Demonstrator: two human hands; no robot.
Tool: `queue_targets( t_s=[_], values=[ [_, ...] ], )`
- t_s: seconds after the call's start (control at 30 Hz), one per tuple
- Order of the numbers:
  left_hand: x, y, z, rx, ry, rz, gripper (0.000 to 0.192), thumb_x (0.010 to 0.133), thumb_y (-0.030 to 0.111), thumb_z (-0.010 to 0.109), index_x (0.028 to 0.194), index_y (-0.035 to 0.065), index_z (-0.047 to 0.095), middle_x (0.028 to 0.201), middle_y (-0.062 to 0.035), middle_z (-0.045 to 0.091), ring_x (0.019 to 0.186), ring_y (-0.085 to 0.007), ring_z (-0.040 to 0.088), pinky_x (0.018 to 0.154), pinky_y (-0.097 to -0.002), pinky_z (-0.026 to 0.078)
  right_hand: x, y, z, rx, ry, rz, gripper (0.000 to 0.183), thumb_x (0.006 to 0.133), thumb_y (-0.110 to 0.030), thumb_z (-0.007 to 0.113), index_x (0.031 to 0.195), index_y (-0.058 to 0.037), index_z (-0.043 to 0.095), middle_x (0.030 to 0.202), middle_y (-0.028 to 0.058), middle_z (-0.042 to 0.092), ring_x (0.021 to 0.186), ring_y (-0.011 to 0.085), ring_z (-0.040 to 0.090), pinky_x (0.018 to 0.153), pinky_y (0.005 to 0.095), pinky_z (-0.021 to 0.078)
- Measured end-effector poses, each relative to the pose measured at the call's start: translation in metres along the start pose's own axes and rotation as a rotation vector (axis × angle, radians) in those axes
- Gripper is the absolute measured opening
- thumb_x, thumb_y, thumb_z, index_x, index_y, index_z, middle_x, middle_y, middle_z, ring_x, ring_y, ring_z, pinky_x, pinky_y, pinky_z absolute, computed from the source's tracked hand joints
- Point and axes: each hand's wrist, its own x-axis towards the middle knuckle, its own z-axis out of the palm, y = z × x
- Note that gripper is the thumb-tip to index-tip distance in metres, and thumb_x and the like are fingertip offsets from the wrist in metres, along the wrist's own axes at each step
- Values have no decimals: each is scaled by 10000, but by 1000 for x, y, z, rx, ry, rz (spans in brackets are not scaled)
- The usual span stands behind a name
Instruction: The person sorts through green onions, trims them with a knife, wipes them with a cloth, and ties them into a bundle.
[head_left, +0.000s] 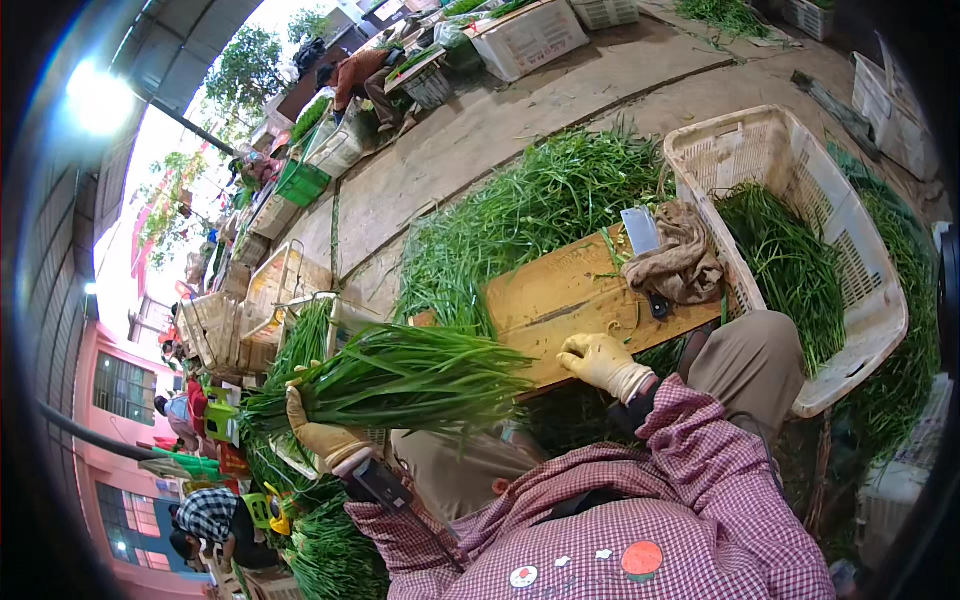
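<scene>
My left hand (319, 427), in a yellowish glove, grips a bunch of long green leaves, probably Chinese chives (420, 375), which fans out to the right. My right hand (600, 364), gloved alike, is over the near edge of a wooden board (555, 292); its fingers are curled and nothing shows between them. On the board's far right part lie a cleaver's blade (640, 229) and a crumpled brown cloth (675, 259). Beside the cloth is the end of a black handle (658, 305). Loose green leaves (540, 195) are heaped beyond the board.
A large white plastic crate (874, 247) with greens (780, 255) stands at the right. Another crate (334, 322) with leaves stands at the left, beside stacked crates (217, 330). Bundled greens (330, 540) lie lower left. A person (364, 75) bends at the far side; another (210, 521) is lower left.
</scene>
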Motion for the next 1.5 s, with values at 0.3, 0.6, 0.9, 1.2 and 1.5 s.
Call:
queue_targets(
  t_s=[0.3,0.6,0.9,1.2,1.5],
  values=[
    [10,-6,1,35,5,65,396,925,371,651,1166,60,692,1191,-139,698,1043,-302,670,945,-492,546,-13,-22,17,705,-504,117,495,925,-413,645,1189,5,669,1004,134,745,791,176,719,786,330,551],
    [-12,-15,44,-191,-417,-199,344,900,263,638,1125,5,667,1102,-187,706,1005,-336,676,980,-517,522,45,2,-10,679,178,-159,376,979,-261,655,1281,-38,635,1201,82,687,1127,183,622,986,323,479],
    [29,-103,119,-141,-593,-680,193,880,136,626,989,-13,682,1002,-176,714,961,-307,689,901,-457,558,98,31,-6,890,-430,-37,530,1065,-392,418,1432,-18,497,1417,114,546,1346,233,457,1157,346,329],
    [153,-201,75,67,-420,-889,180,867,138,643,939,-15,703,883,-152,725,767,-277,703,725,-422,606,39,10,70,1286,-361,165,847,961,-715,347,1502,-64,385,1456,113,499,1311,257,485,1129,405,375],
    [258,-244,16,398,-254,-868,203,883,266,709,864,64,720,740,-90,725,592,-238,683,598,-403,596,84,-17,151,846,-240,359,710,1033,-576,407,1468,-16,438,1444,128,521,1341,236,466,1132,352,345]
  ],
)
